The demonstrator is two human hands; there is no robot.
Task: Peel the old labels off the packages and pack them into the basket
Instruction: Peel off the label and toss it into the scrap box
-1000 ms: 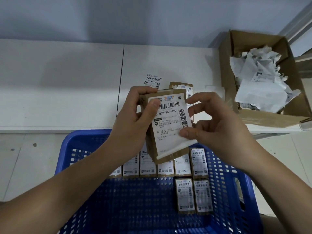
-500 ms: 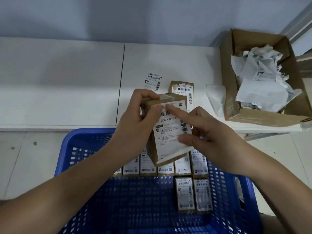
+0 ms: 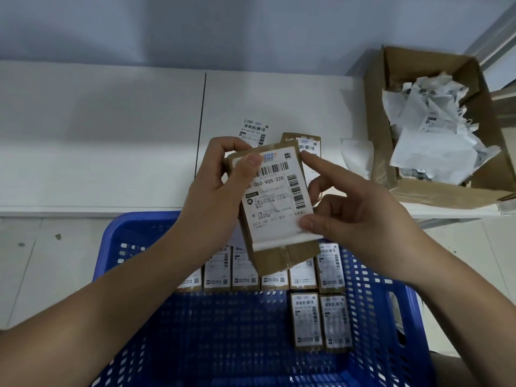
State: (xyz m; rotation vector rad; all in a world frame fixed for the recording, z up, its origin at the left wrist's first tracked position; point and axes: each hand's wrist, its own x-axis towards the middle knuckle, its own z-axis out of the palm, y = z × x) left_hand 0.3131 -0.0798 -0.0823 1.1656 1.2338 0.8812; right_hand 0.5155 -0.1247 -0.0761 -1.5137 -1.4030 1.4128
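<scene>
Two hands hold one package above the basket. Left hand grips its 10 o'clock corner; right hand pinches the label at 4 o'clock, index finger touching the upper right edge. Long axis runs 11 to 5 o'clock.

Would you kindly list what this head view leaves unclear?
- Held package: back hidden; left hand covers its left edge.
- Label: small print blurred; right hand covers a corner.
- Basket: near rim cut off by frame.
- Box: crumpled paper hides its bottom.
</scene>
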